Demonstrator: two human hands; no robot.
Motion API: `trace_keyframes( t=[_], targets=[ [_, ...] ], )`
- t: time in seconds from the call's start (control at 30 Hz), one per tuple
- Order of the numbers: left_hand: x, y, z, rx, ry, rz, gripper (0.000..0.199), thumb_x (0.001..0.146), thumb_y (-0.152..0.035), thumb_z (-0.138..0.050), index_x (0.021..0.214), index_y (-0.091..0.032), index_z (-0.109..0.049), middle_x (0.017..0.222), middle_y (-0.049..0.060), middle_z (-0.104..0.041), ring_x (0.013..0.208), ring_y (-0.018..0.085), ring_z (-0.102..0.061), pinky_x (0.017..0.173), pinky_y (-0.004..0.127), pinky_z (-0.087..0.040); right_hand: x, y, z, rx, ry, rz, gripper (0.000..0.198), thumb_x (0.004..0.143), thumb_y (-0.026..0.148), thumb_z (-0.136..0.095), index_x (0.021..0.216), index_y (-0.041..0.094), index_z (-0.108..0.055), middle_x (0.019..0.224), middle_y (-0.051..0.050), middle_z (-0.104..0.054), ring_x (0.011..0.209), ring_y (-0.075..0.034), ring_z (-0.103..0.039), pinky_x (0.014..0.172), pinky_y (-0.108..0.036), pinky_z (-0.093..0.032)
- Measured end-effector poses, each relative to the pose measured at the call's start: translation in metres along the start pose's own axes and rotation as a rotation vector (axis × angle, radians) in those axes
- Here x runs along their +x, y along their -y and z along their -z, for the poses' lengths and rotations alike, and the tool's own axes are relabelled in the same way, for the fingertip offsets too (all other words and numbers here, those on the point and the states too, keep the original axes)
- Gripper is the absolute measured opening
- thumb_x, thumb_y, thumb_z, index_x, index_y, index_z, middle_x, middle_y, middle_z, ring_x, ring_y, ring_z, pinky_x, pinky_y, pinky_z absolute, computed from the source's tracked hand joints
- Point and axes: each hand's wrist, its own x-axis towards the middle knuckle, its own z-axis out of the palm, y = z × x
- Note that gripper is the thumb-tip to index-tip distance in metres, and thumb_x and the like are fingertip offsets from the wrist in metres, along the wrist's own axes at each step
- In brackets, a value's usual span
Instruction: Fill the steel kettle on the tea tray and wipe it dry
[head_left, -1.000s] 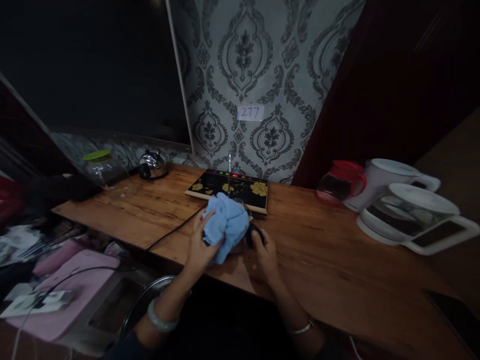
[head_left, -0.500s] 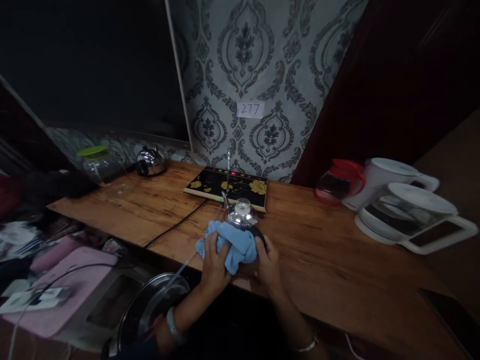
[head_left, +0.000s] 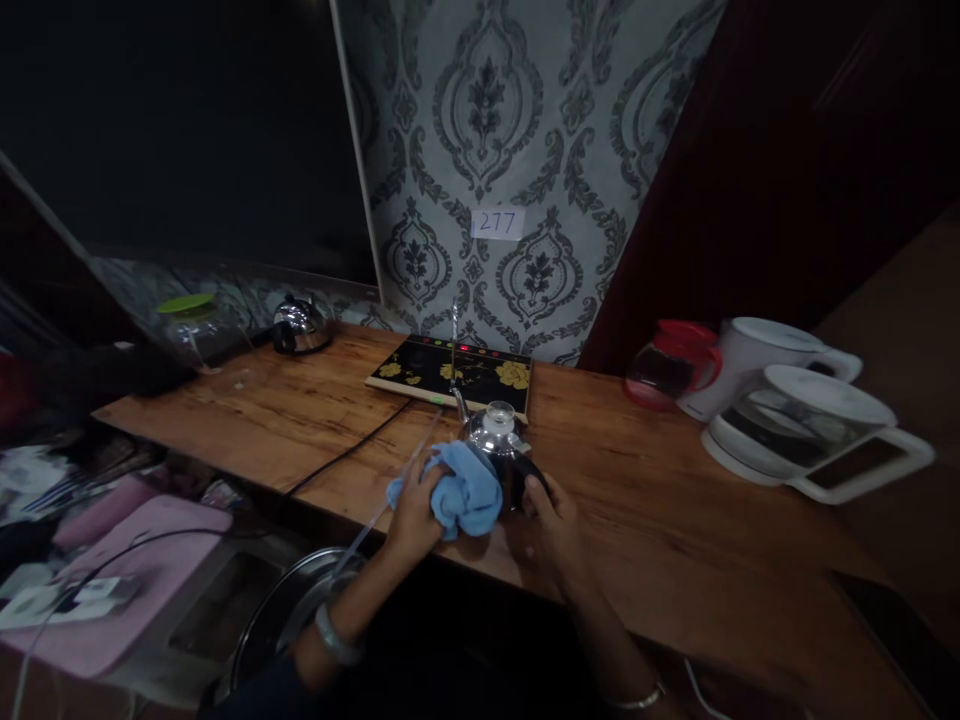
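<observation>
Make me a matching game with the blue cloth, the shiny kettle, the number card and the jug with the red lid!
Things:
1. blue cloth
2. shiny kettle
3. number card
4. red-lidded jug

Places:
A. on the patterned wall
B. under the left hand
C. far right, beside white kettles
D. by the right hand, table middle

Pairs: 1-B, 2-D, 3-A, 4-C

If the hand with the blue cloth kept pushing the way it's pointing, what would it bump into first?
The left hand points up and right, pressing the blue cloth against the shiny kettle. So it would meet the kettle's side first, through the cloth. Beyond that lies the black flowered hob, though depth is hard to judge.
</observation>
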Motion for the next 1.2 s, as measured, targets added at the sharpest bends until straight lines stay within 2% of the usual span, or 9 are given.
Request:
trace_keyframes(
  t=[0.1,0.17,0.33,0.53,0.7,0.8,0.9,1.07,1.2],
  targets=[
    [0.024,0.006,-0.003,-0.240,-0.176,0.171,0.033,0.070,-0.023,-0.061,0.102,-0.019,-0.062,0.107,0.008,-0.059,0.104,0.023,-0.059,0.092,0.038,-0.049,-0.001,-0.001,0.006,-0.039,-0.014,0.012,0.043,0.076,0.061,-0.061,0.066,0.019,-0.057,0.054,0.005,-0.044,0.053,-0.011,-0.040,0.050,-0.024,-0.033],
    [0.037,0.005,-0.006,-0.343,-0.277,0.227,0.044,0.068,-0.028,-0.064,0.110,-0.018,-0.059,0.114,0.008,-0.059,0.108,0.022,-0.057,0.095,0.037,-0.047,-0.001,0.000,0.006,-0.052,-0.019,0.031,0.042,0.077,0.059,-0.060,0.067,0.019,-0.057,0.055,0.005,-0.044,0.054,-0.011,-0.040,0.051,-0.024,-0.033],
    [0.037,-0.003,-0.018,-0.481,-0.143,0.262,0.035,0.075,-0.038,-0.060,0.103,-0.017,-0.060,0.105,0.009,-0.064,0.102,0.023,-0.060,0.092,0.039,-0.049,-0.001,0.001,0.003,-0.062,-0.043,0.083,0.042,0.079,0.059,-0.057,0.064,0.020,-0.055,0.055,0.005,-0.043,0.054,-0.011,-0.038,0.052,-0.024,-0.034],
    [-0.012,-0.017,-0.025,-0.226,-0.171,0.119,0.037,0.074,-0.031,-0.060,0.108,-0.017,-0.059,0.121,0.012,-0.053,0.117,0.026,-0.051,0.100,0.045,-0.043,-0.003,-0.004,0.000,-0.027,-0.089,0.078,0.038,0.080,0.056,-0.058,0.074,0.019,-0.061,0.063,0.003,-0.054,0.060,-0.013,-0.047,0.057,-0.025,-0.039],
    [-0.041,-0.036,-0.013,-0.178,0.017,0.037,0.035,0.071,-0.021,-0.062,0.106,-0.022,-0.061,0.125,0.011,-0.048,0.117,0.027,-0.051,0.097,0.044,-0.046,-0.006,-0.006,0.000,-0.024,-0.066,0.030,0.036,0.082,0.054,-0.057,0.085,0.019,-0.063,0.070,0.001,-0.061,0.068,-0.016,-0.054,0.062,-0.027,-0.044],
    [-0.039,-0.049,0.004,-0.306,0.256,-0.078,0.038,0.072,-0.023,-0.064,0.110,-0.022,-0.060,0.123,0.012,-0.052,0.114,0.027,-0.054,0.094,0.040,-0.048,-0.014,-0.003,0.009,-0.060,-0.130,0.082,0.039,0.082,0.052,-0.058,0.107,0.022,-0.060,0.098,-0.005,-0.066,0.092,-0.021,-0.060,0.080,-0.033,-0.048],
    [-0.027,-0.065,0.015,-0.361,0.484,-0.118,0.042,0.072,-0.023,-0.066,0.114,-0.024,-0.060,0.117,0.011,-0.058,0.108,0.025,-0.057,0.091,0.037,-0.050,-0.032,0.000,0.025,-0.031,-0.181,0.156,0.055,0.085,0.055,-0.053,0.131,0.025,-0.045,0.125,-0.011,-0.058,0.111,-0.025,-0.057,0.091,-0.040,-0.046],
    [-0.010,-0.093,-0.009,-0.518,0.426,-0.111,0.059,0.069,-0.020,-0.067,0.125,-0.024,-0.052,0.120,0.010,-0.058,0.112,0.025,-0.056,0.096,0.039,-0.047,-0.070,-0.004,0.047,-0.042,0.107,0.193,0.095,0.063,0.063,-0.072,0.142,0.025,-0.037,0.142,-0.013,-0.047,0.130,-0.033,-0.045,0.103,-0.048,-0.041],
    [-0.005,-0.112,-0.028,-0.652,0.494,-0.136,0.071,0.069,-0.018,-0.064,0.137,-0.024,-0.044,0.131,0.011,-0.054,0.121,0.025,-0.052,0.104,0.043,-0.042,-0.087,-0.004,0.057,-0.076,-0.090,0.036,0.082,0.059,0.043,-0.080,0.133,0.025,-0.051,0.125,-0.012,-0.062,0.113,-0.032,-0.060,0.092,-0.045,-0.050]
  ],
)
